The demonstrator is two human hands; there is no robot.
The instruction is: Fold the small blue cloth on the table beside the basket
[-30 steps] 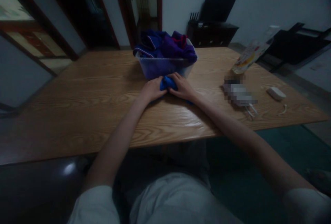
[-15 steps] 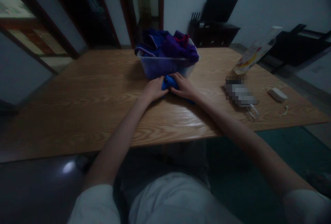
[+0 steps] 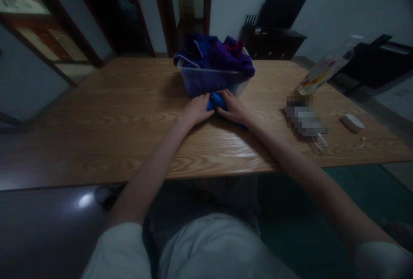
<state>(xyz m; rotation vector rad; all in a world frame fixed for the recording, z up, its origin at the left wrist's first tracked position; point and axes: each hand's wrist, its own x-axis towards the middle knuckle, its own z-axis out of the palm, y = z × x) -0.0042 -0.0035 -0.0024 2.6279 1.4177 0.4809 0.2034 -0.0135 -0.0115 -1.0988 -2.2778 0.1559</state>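
A bright blue bunched cloth (image 3: 219, 101) lies on the wooden table, just in front of a clear plastic bin. My left hand (image 3: 196, 110) grips its left side, fingers curled over it. From the right, my right hand (image 3: 235, 109) is closed on the same cloth, and a bit of blue shows beneath that wrist. Much of the cloth is hidden under both hands. Behind them the plastic bin (image 3: 203, 82) is heaped with purple and dark blue clothes (image 3: 219, 53), with a red patch near the top.
On the wooden table (image 3: 129, 120), to the right, stand a tall clear bottle (image 3: 325, 70) and a blurred-out packet (image 3: 303, 120) with a white loop. A small white case (image 3: 352, 122) lies farther right. A black screen (image 3: 282, 10) on a dark cabinet is across the room.
The view has shifted slightly, so the table and bin sit a little farther right in the picture. Both hands keep their hold on the blue cloth, with little visible movement.
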